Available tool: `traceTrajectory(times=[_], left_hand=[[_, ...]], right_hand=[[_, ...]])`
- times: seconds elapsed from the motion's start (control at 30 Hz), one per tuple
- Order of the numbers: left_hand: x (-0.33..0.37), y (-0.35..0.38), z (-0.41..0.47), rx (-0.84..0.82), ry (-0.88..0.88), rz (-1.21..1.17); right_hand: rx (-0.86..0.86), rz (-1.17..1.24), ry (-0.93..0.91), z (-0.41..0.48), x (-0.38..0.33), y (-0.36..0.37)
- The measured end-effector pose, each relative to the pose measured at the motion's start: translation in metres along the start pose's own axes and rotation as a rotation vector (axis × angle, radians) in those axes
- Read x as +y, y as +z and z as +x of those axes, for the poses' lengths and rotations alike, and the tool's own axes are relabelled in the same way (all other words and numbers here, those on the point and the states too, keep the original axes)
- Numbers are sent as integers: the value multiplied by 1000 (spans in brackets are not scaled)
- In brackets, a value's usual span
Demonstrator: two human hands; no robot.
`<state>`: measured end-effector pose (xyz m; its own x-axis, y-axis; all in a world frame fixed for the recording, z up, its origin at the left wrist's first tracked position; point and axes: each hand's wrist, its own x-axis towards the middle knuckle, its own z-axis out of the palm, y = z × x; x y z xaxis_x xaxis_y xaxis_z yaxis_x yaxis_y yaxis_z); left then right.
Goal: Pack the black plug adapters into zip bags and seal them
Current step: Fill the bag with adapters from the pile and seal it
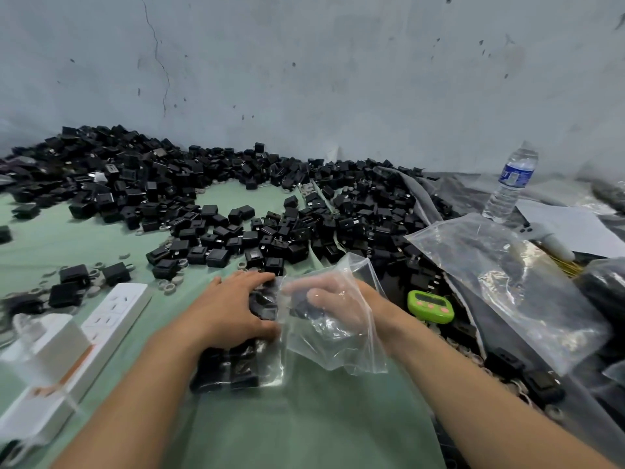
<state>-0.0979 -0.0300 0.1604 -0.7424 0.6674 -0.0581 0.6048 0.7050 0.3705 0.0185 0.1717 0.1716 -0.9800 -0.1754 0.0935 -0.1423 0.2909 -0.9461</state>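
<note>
My right hand, inside the crinkled clear plastic zip bag toward the green bench's near edge, curled round a boxy black plug adapter (blurred through the film); my left hand clutched more blocky black adapters beside it.

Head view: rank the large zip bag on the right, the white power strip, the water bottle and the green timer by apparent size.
Largest: large zip bag.
Then: white power strip, nearer the camera.
Then: water bottle, farther back, so its rank against the strip is unsure.
Smallest: green timer.
</note>
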Motion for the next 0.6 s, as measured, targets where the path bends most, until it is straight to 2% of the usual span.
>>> traceTrajectory(times=[0.07, 0.2, 0.27, 0.4, 0.47, 0.57, 0.6], left_hand=[[-1, 0, 0, -5, 1, 3], [0, -1, 0, -23, -3, 8], [1, -2, -1, -23, -4, 2], [4, -4, -4, -37, -8, -3], [5, -6, -5, -41, -17, -13], [9, -8, -8, -45, -28, -5], [10, -9, -9, -53, -34, -5]], right_hand=[[-4, -180, -17, 7, 2, 8], [50, -352, 127, 13, 11, 10], [45, -330, 240, 7, 10, 9], [-124, -294, 317, -11, -6, 2], [-118, -297, 360, -17, -11, -5], [-91, -122, 348, -20, -12, -10], [-66, -170, 320, -20, -12, -10]])
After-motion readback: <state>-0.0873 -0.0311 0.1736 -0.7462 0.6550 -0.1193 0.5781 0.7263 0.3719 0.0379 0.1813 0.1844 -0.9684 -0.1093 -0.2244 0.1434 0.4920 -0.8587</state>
